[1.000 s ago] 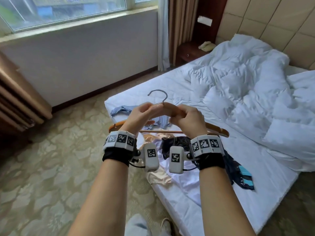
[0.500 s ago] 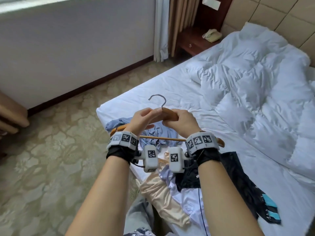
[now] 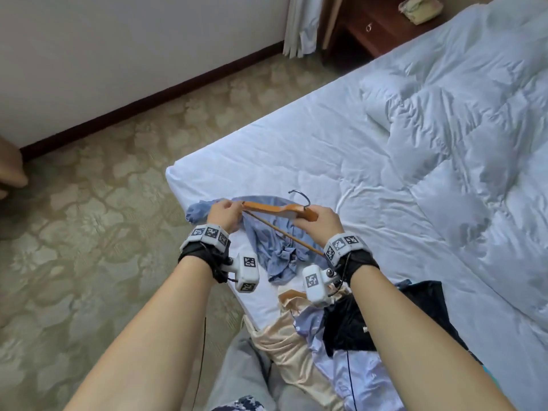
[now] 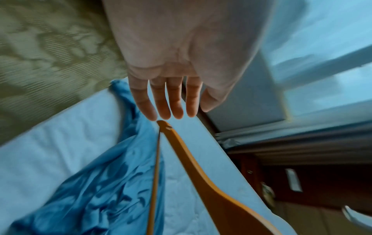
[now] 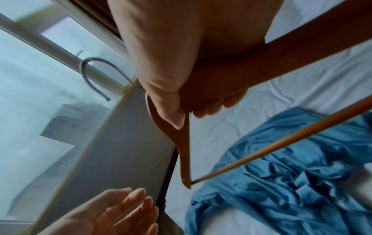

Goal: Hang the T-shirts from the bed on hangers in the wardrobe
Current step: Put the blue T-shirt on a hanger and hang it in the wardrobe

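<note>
A wooden hanger (image 3: 275,208) with a metal hook (image 3: 301,195) hangs just above a crumpled blue T-shirt (image 3: 275,250) near the corner of the bed (image 3: 296,143). My right hand (image 3: 311,216) grips the hanger at its neck beside the hook, thumb on the wood (image 5: 173,114). My left hand (image 3: 231,206) is at the hanger's left tip with straight fingers (image 4: 171,103). In the wrist views its fingertips are just clear of the hanger (image 4: 201,167) and hold nothing. The blue T-shirt (image 5: 292,182) lies under the hanger's bar.
A pile of beige (image 3: 284,330), black (image 3: 350,321) and lavender (image 3: 355,369) clothes lies at the bed's near edge by my legs. A rumpled white duvet (image 3: 459,129) covers the right side. A wooden nightstand (image 3: 379,28) stands behind; patterned carpet (image 3: 89,232) lies left.
Both hands lowered the hanger over the blue T-shirt. My left hand let go of the hanger's middle, slid out to its left tip and opened. The right hand kept its grip.
</note>
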{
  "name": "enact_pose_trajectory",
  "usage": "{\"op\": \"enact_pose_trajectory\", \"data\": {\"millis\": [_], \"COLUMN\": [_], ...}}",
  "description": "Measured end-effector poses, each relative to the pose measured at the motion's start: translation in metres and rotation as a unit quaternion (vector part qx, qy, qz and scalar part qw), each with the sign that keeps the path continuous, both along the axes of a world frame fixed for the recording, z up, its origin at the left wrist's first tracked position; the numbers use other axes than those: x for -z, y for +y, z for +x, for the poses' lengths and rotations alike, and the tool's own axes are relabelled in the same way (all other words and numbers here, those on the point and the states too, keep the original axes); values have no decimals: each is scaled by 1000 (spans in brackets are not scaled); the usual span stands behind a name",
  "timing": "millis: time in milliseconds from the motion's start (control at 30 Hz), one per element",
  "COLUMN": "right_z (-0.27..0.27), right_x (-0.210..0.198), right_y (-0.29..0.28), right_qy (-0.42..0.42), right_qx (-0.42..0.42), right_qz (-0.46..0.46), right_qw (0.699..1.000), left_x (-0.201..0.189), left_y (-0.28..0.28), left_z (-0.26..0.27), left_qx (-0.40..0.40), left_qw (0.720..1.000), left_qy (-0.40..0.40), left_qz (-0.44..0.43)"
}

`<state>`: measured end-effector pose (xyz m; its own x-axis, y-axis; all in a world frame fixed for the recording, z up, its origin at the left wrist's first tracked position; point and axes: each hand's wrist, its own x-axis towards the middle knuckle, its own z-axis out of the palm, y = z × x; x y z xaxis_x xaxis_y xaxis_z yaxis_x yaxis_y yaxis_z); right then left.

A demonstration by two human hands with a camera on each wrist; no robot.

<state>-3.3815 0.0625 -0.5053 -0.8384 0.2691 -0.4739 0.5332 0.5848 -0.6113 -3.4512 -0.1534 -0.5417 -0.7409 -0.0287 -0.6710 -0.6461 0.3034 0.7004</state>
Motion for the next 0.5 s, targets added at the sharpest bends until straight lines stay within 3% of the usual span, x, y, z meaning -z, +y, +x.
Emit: {"op": "enact_pose_trajectory", "data": {"millis": [100, 200, 333, 500], "right_z": [-13, -27, -47, -64], "right_x": [24, 50, 85, 127], "right_y": [14, 28, 39, 44], "right_qy": [-13, -8, -7, -28], "right_qx": [34, 67, 82, 88], "right_qz": [-3, -9, -21, -30], "right_qw": [999, 998, 996, 995], "left_x": [41, 77, 125, 177], "left_y": [6, 20, 36, 51], "left_z": [-10, -15, -28, -38], "left_qx": [-55, -82, -83, -26], "left_qw": [989, 974, 967, 970], "left_qy": [-126, -203, -237, -237], "left_qz": [47, 59, 36, -49]}}
